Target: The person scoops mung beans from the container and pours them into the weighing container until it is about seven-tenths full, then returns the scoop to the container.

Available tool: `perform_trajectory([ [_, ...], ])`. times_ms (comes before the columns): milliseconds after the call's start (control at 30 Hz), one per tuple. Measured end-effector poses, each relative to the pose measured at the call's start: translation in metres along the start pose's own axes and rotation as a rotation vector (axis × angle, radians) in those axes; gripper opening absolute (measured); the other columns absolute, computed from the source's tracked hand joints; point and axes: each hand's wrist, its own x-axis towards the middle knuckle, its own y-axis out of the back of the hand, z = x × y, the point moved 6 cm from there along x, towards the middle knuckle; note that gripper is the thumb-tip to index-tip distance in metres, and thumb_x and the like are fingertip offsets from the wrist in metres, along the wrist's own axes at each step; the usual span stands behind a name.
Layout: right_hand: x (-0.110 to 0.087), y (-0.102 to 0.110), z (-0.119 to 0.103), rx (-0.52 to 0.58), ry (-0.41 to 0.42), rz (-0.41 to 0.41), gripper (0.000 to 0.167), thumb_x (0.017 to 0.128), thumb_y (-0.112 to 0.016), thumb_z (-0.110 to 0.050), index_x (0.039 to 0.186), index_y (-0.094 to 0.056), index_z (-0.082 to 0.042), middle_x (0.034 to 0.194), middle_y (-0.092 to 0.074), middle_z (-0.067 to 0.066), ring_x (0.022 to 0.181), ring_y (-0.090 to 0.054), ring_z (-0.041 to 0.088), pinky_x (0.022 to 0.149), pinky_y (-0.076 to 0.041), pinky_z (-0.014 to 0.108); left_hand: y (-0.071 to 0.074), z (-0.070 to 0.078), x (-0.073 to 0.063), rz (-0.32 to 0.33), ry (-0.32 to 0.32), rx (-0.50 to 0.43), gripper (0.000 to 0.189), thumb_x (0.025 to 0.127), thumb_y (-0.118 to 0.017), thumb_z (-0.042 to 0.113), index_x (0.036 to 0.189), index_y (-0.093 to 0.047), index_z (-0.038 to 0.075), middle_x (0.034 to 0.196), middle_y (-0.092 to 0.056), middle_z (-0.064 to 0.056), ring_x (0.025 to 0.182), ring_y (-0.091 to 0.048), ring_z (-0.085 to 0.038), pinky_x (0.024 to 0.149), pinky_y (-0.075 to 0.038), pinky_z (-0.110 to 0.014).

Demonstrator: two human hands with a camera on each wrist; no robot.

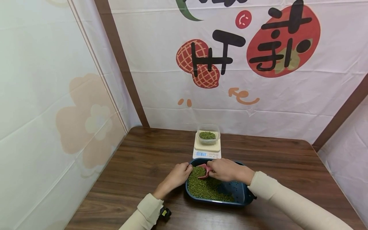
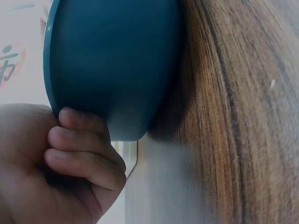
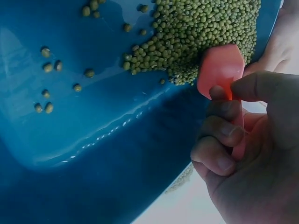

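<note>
A blue tray [image 1: 238, 191] on the table holds a heap of green mung beans [image 1: 201, 188], thickest at its left side. My right hand [image 1: 225, 169] grips the handle of a pink scoop [image 3: 222, 67], whose bowl sits among the beans near the tray's far left corner. In the right wrist view the fingers curl round the handle, and some loose beans are scattered over the tray floor. My left hand [image 1: 178, 174] holds the tray's rim at the left end; in the left wrist view its fingers [image 2: 81, 140] bend against the tray's outer wall.
Behind the tray stands a white kitchen scale [image 1: 198, 154] with a lit display. On it sits a clear plastic container [image 1: 214, 140] with some mung beans inside. The wooden table [image 1: 143, 159] meets a printed cloth wall [image 1: 161, 83] at the back and another at the left.
</note>
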Motion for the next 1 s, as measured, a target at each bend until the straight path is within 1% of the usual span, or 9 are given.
perform_trajectory([
  [100,0.0,-0.001,0.003,0.024,0.007,-0.008,0.022,0.109,-0.057,-0.018,0.088,-0.052,-0.018,0.073,-0.043,-0.006,0.058,-0.034,0.008,0.058,-0.028,0.026,0.0,0.002,-0.002,0.002,-0.004,0.01,0.041,0.115,-0.04,0.029,0.078,-0.05,0.015,0.067,-0.041,0.004,0.059,-0.04,-0.011,0.057,-0.037,-0.03],
  [200,-0.002,0.0,0.004,0.049,0.023,-0.011,0.021,0.11,-0.057,-0.018,0.089,-0.052,-0.018,0.074,-0.042,-0.006,0.059,-0.034,0.007,0.059,-0.029,0.027,0.0,0.003,-0.001,-0.006,0.012,0.018,0.041,0.115,-0.04,0.029,0.079,-0.051,0.014,0.068,-0.042,0.004,0.059,-0.041,-0.011,0.058,-0.037,-0.028],
  [233,-0.002,0.0,0.005,0.053,0.027,-0.01,0.021,0.11,-0.056,-0.018,0.089,-0.052,-0.018,0.074,-0.042,-0.006,0.06,-0.034,0.007,0.06,-0.029,0.027,0.002,0.01,-0.004,-0.019,0.049,0.02,0.038,0.114,-0.042,0.024,0.079,-0.052,0.012,0.068,-0.043,0.002,0.059,-0.042,-0.012,0.057,-0.037,-0.028],
  [333,-0.003,0.001,0.005,0.075,0.039,-0.006,0.021,0.11,-0.056,-0.018,0.089,-0.052,-0.017,0.075,-0.043,-0.006,0.062,-0.035,0.007,0.062,-0.03,0.027,0.002,0.009,-0.003,-0.026,0.061,0.032,0.038,0.115,-0.042,0.024,0.08,-0.053,0.011,0.068,-0.044,0.002,0.059,-0.042,-0.012,0.057,-0.037,-0.027],
  [467,-0.005,0.003,0.008,0.099,0.034,-0.007,0.02,0.11,-0.055,-0.019,0.091,-0.053,-0.018,0.075,-0.045,-0.007,0.062,-0.037,0.007,0.062,-0.032,0.027,0.001,0.009,-0.003,-0.028,0.064,0.038,0.038,0.115,-0.043,0.024,0.08,-0.053,0.011,0.067,-0.044,0.001,0.059,-0.042,-0.012,0.057,-0.037,-0.027],
  [633,-0.007,0.003,0.013,0.135,0.017,-0.013,0.018,0.111,-0.053,-0.02,0.094,-0.054,-0.018,0.075,-0.047,-0.006,0.061,-0.039,0.006,0.06,-0.032,0.026,0.002,0.01,-0.005,-0.032,0.068,0.02,0.039,0.115,-0.042,0.024,0.08,-0.052,0.012,0.066,-0.044,0.001,0.057,-0.041,-0.013,0.055,-0.036,-0.027],
  [933,-0.011,0.0,0.023,0.139,0.041,0.034,0.013,0.11,-0.052,-0.018,0.097,-0.054,-0.019,0.077,-0.045,-0.007,0.065,-0.039,0.005,0.063,-0.034,0.027,0.002,0.01,-0.005,-0.038,0.06,0.016,0.039,0.116,-0.041,0.025,0.08,-0.05,0.013,0.066,-0.042,0.001,0.056,-0.037,-0.013,0.056,-0.034,-0.027],
  [1000,-0.012,0.0,0.025,0.15,0.041,0.043,0.014,0.11,-0.052,-0.018,0.097,-0.053,-0.018,0.076,-0.043,-0.007,0.065,-0.038,0.005,0.063,-0.034,0.027,0.003,0.008,-0.004,-0.034,0.046,0.002,0.04,0.116,-0.04,0.026,0.08,-0.05,0.012,0.066,-0.042,0.001,0.056,-0.038,-0.013,0.055,-0.035,-0.028],
])
